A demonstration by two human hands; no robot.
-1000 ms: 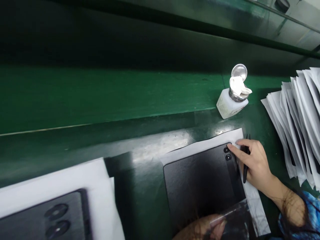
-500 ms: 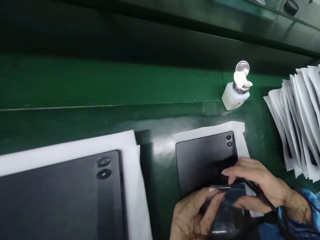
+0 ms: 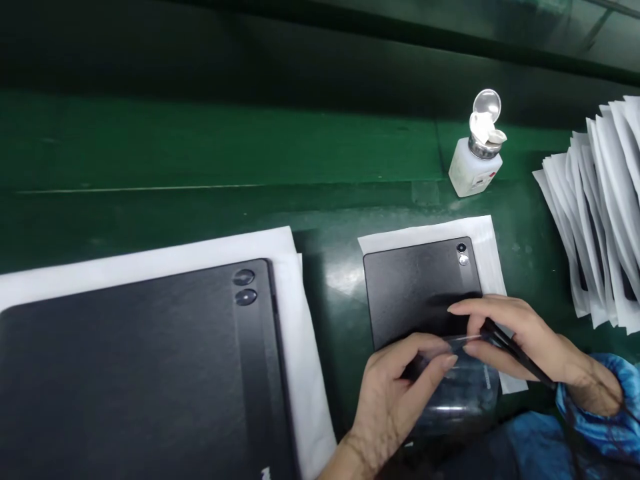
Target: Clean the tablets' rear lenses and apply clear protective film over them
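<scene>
Low in the head view, my left hand (image 3: 400, 393) pinches the upper edge of a clear plastic film (image 3: 457, 393) between thumb and fingers. My right hand (image 3: 520, 337) is closed around a slim black tool (image 3: 520, 353) that looks like tweezers; its thumb is by the film's right corner, and whether it grips the film I cannot tell. The film curves down over the lower part of a black tablet (image 3: 415, 287), which lies back up with two camera lenses at its top right. White sheet (image 3: 493, 257) shows under the tablet.
A larger-looking black tablet (image 3: 140, 360) lies on a white sheet (image 3: 315, 373) at the left. Behind my hands stands a white dispenser bottle (image 3: 473, 170), its metal lid up and white material on top. Several white sleeves (image 3: 607, 207) stand in a row at the right on the green bench (image 3: 340, 200).
The view has shifted, so the tablets and bottle sit higher and further right. My hands keep hold of the film and black tool; the film's edge is now stretched between my hands.
</scene>
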